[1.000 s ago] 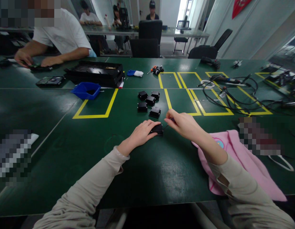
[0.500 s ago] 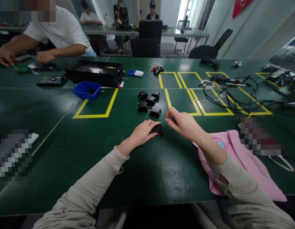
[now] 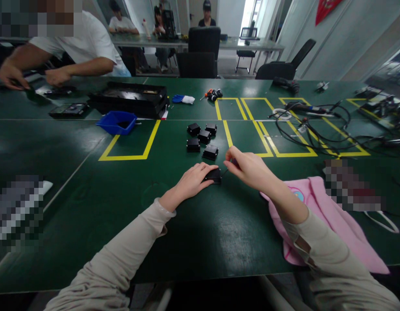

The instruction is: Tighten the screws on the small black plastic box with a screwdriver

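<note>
While the left hand [image 3: 193, 179] is pressed flat over a small black module [image 3: 213, 175], pinning it to the green counter [image 3: 89, 194], the right hand [image 3: 248, 166] is held just beside the module's right edge with thumb and forefinger pinched together on a thin dark tool, the tip of which is directed toward the module; the tool is too small to be identified with certainty, though a small screwdriver is judged likely. The step in hand is judged to be fastening or adjusting work on this one module, which lies near the counter's middle, directly in front of the person. A steady hold by the left hand and a fine, aligned pressure from the right are judged to be called for next. Both forearms, in beige sleeves, are extended forward and converge on the module; the right wrist is raised, the left laid low. Five further black modules [image 3: 203, 138] are grouped just beyond, beside a yellow taped outline [image 3: 130, 157]. A pink cloth [image 3: 329, 220] is noted under the right forearm. A blue bin [image 3: 117, 122], a black tray [image 3: 130, 98] and tangled cables [image 3: 316, 127] are noted farther off. Another person's hands [image 3: 57, 77] are engaged at the far left
</note>
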Available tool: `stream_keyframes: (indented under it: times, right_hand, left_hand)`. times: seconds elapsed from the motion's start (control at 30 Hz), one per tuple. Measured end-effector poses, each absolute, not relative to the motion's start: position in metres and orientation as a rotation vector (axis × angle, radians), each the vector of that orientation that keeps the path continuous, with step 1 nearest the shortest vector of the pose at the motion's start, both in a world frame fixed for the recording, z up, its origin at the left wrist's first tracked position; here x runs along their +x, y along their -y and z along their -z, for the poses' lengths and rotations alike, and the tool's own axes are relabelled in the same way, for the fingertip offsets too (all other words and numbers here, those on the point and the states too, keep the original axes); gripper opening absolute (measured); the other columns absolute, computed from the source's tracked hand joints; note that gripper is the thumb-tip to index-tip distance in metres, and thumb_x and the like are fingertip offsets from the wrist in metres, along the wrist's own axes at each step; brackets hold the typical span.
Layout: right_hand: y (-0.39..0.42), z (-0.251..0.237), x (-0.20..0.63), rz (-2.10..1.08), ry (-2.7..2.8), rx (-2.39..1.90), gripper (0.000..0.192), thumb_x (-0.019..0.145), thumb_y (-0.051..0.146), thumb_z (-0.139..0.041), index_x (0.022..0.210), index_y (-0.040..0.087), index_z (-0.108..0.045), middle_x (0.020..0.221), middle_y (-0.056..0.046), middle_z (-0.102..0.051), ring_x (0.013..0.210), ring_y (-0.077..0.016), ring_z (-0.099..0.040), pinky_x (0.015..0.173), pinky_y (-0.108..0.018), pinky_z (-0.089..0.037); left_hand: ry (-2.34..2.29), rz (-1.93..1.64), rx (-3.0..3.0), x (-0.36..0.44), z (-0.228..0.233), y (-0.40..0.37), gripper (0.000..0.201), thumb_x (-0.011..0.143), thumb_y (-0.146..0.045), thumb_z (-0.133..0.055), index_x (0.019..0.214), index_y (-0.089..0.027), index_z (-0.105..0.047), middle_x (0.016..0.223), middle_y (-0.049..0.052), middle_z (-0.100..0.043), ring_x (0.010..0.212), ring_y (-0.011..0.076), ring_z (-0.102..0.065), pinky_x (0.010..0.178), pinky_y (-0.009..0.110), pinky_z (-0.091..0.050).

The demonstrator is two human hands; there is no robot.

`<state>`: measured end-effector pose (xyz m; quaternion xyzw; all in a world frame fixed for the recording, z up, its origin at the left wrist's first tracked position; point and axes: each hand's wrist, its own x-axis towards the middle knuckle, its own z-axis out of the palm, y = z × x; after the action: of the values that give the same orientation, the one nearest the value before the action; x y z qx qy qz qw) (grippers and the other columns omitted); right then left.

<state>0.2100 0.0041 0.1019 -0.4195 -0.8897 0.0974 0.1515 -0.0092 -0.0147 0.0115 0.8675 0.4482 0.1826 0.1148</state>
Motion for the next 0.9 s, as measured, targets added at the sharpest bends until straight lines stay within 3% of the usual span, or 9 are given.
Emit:
stream_keyframes:
  times: [0.33,0.53,0.7,0.9]
  right_hand:
    - [-0.0038,-0.1030,0.2101,-0.273,2.562,-1.216,0.019,0.093,0.034,-0.040,0.103,0.020,-0.047,0.078,-0.003,-0.062,0.064,-0.0149,-0.053,0.057,-0.026,-0.027]
    - [-0.0034,-0.1034,0.2101,-0.188,2.611,-1.262,0.026,0.095,0.042,-0.038,0.098,0.021,-0.052,0.070,-0.001,-0.062,0.059,-0.0151,-0.053,0.055,-0.026,-0.024]
    - [-0.0021,-0.1052,0.2100,-0.225,2.615,-1.203,0.023,0.094,0.034,-0.037,0.107,0.020,-0.051,0.074,-0.002,-0.064,0.063,-0.0150,-0.055,0.056,-0.026,-0.026]
    - [-0.0024,-0.1066,0.2098,-0.179,2.653,-1.217,0.030,0.096,0.042,-0.034,0.099,0.021,-0.056,0.072,-0.002,-0.063,0.060,-0.0149,-0.053,0.056,-0.026,-0.025]
  left_hand:
    - [-1.318,-0.532,2.541,-0.0094,-0.0123,0.0153,0.045,0.095,-0.037,-0.052,0.137,-0.027,-0.039,0.120,0.006,-0.053,0.105,0.0224,-0.053,0.090,0.035,-0.046]
    - [-1.313,-0.530,2.534,-0.0095,-0.0117,0.0149,0.045,0.095,-0.036,-0.052,0.137,-0.027,-0.039,0.121,0.006,-0.053,0.106,0.0222,-0.052,0.090,0.036,-0.045]
    - [-1.311,-0.535,2.532,-0.0092,-0.0120,0.0155,0.046,0.095,-0.036,-0.052,0.138,-0.027,-0.038,0.120,0.006,-0.053,0.105,0.0222,-0.053,0.090,0.036,-0.046]
    - [-1.314,-0.535,2.538,-0.0095,-0.0116,0.0150,0.045,0.094,-0.036,-0.054,0.136,-0.026,-0.041,0.121,0.006,-0.053,0.107,0.0228,-0.052,0.092,0.036,-0.045]
